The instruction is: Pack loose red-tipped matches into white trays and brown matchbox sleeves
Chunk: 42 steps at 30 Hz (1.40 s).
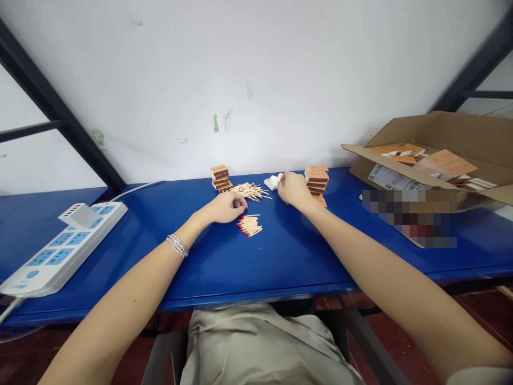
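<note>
My left hand (229, 207) rests on the blue table with its fingers curled inward, beside the matches; whatever it holds, if anything, is hidden. Just in front of it lies a small bunch of red-tipped matches (249, 225), heads mostly to the left. Behind that spreads a larger loose pile of matches (252, 191). My right hand (293, 188) is closed at the edge of a crumpled white piece of paper or tissue (273, 182), its fingertips partly hidden. Right next to this hand stands a stack of matchboxes (317, 179). Another matchbox stack (219, 176) is behind my left hand.
An open cardboard box (396, 176) with orange matchbox packs (444, 163) stands at the right. In front of it lies a flat, blurred-out object (409, 219). A white power strip (64, 251) with a plugged-in adapter (80, 216) lies at the left. A wall rises behind the table.
</note>
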Available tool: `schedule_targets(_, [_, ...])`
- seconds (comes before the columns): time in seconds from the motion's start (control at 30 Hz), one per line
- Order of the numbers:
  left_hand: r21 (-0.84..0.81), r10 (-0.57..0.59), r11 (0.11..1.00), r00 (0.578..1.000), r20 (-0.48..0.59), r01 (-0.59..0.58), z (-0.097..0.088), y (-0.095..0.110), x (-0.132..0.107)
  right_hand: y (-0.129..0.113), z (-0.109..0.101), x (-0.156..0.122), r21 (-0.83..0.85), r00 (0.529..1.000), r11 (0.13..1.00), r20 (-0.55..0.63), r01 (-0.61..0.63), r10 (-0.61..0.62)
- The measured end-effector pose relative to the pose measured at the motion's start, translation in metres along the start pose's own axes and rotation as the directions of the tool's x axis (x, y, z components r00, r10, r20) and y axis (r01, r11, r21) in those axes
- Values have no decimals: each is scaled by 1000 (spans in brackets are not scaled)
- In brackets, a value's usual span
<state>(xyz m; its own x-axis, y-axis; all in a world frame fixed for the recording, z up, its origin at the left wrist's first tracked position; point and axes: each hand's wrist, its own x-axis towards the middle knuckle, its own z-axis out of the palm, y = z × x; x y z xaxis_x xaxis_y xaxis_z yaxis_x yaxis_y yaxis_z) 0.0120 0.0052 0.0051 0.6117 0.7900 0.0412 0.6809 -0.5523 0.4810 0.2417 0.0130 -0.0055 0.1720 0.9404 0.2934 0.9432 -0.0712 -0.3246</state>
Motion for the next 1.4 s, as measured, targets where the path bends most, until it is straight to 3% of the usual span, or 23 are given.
schedule_targets(0.17, [127, 90, 988, 996, 11, -90, 0, 14, -10, 0, -18, -4, 64, 998, 996, -39, 56, -54])
schedule_targets(0.27, [170, 118, 977, 991, 68, -128, 1, 18, -15, -4, -35, -13, 160, 985, 978, 84, 136, -151])
schedule_targets(0.4, [169, 128, 974, 984, 125, -149, 1, 18, -16, -7, -50, -22, 188, 882, 951, 363, 245, -299])
schedule_targets(0.57, [128, 129, 980, 977, 170, -152, -2, 18, -14, 3, -52, -19, 152, 756, 933, 550, 327, -355])
schedule_targets(0.77, [90, 161, 980, 975, 156, -176, -3, 17, -14, 9, -55, -20, 231, 615, 937, 708, 260, -346])
schedule_targets(0.87, [60, 168, 982, 973, 159, -179, -4, 15, -14, 8, -60, -23, 278, 577, 939, 741, 202, -343])
schedule_targets(0.93, [34, 159, 985, 973, 168, -167, -5, 14, -14, 6, -61, -24, 274, 585, 943, 740, 187, -331])
schedule_targets(1.0, [14, 150, 988, 973, 176, -155, -6, 12, -13, 4, -60, -24, 265, 635, 939, 691, 221, -344])
schedule_targets(1.1, [8, 156, 987, 974, 165, -159, -6, 9, -13, -3, -52, -26, 267, 724, 901, 537, 341, -433])
schedule_targets(1.17, [16, 165, 985, 974, 154, -170, -6, 8, -12, -10, -44, -29, 277, 752, 866, 430, 417, -500])
schedule_targets(1.27, [34, 177, 982, 971, 163, -184, -7, 8, -12, -22, -33, -36, 336, 744, 813, 341, 475, -575])
schedule_targets(1.4, [60, 177, 980, 972, 153, -188, -9, 11, -12, -32, -22, -42, 366, 734, 806, 349, 466, -583])
